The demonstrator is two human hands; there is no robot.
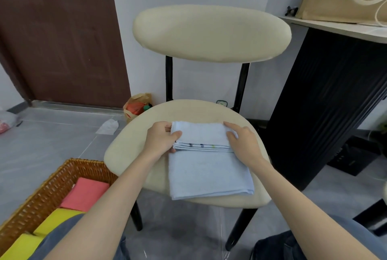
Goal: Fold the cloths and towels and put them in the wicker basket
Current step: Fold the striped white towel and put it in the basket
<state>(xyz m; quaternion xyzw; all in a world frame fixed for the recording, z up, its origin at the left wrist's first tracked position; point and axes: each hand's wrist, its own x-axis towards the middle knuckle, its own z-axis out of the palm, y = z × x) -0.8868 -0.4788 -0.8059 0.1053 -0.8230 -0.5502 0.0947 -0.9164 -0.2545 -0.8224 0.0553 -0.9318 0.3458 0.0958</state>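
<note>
A light blue towel (209, 171) lies on the cream chair seat (129, 151), its far part folded back over itself so a striped hem runs across the middle. My left hand (161, 140) pinches the folded left edge between thumb and fingers. At the fold's right end my right hand (240, 140) rests on the cloth, its index finger stretched along the far corner. The wicker basket (52, 182) stands on the floor at the lower left. Inside it lie a folded pink cloth (85, 193) and two folded yellow cloths (54, 222).
The chair's padded backrest (211, 33) rises behind the seat. A black cabinet (326, 102) with a pale top stands to the right. A paper bag (137, 107) and a white scrap (107, 126) lie on the grey floor near a brown door (60, 35).
</note>
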